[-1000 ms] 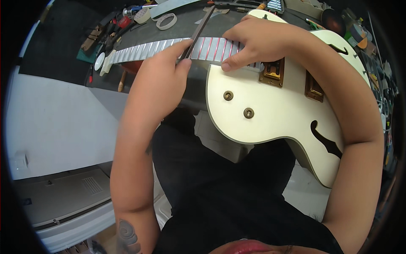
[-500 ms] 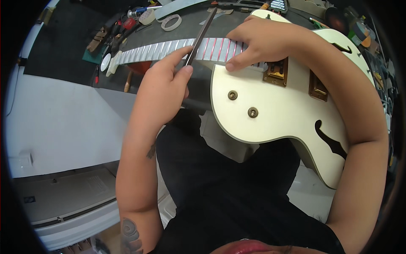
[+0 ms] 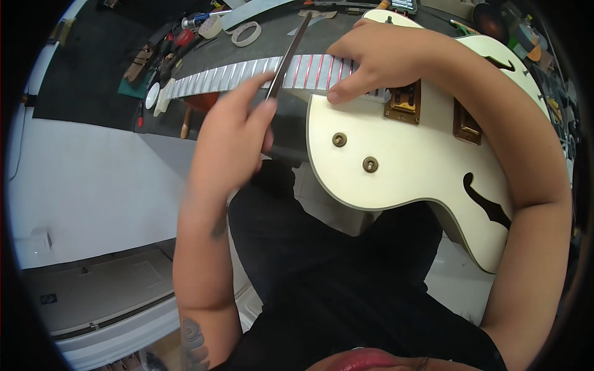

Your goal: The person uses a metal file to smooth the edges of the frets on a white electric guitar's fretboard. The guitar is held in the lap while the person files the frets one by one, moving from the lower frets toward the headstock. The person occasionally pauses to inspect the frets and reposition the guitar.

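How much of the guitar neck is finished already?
The neck is wrapped in pale tape, with red marks on the strips nearest the cream guitar body, so that prep looks done. In hand: the left hand holds a long dark file across the neck, while the right hand presses on it near the body. How much filing remains cannot be told.
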`<control>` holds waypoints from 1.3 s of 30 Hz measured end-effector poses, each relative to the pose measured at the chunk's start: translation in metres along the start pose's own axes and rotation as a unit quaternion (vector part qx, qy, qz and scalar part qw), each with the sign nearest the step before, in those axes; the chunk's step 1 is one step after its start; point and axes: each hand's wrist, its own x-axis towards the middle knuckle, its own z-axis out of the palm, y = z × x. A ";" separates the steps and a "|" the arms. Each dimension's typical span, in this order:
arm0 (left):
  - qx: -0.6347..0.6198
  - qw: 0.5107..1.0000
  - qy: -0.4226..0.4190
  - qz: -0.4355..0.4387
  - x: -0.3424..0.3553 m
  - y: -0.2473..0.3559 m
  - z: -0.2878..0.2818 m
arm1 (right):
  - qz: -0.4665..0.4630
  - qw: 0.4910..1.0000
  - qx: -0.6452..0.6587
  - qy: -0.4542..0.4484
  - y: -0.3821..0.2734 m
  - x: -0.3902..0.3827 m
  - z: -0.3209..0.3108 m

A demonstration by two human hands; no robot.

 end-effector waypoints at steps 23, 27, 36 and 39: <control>-0.023 0.999 0.025 -0.004 -0.105 -0.072 0.023 | 0.005 1.000 0.003 -0.018 0.007 -0.002 0.001; 0.010 0.999 0.030 0.018 -0.128 -0.070 0.023 | 0.035 0.999 0.006 -0.022 0.001 0.002 0.006; 0.018 0.999 0.026 0.041 -0.015 -0.021 0.018 | 0.028 0.999 0.019 -0.020 0.005 -0.002 0.002; 0.024 0.998 0.026 0.043 -0.093 -0.063 0.022 | 0.036 0.999 0.019 -0.020 0.012 -0.004 0.004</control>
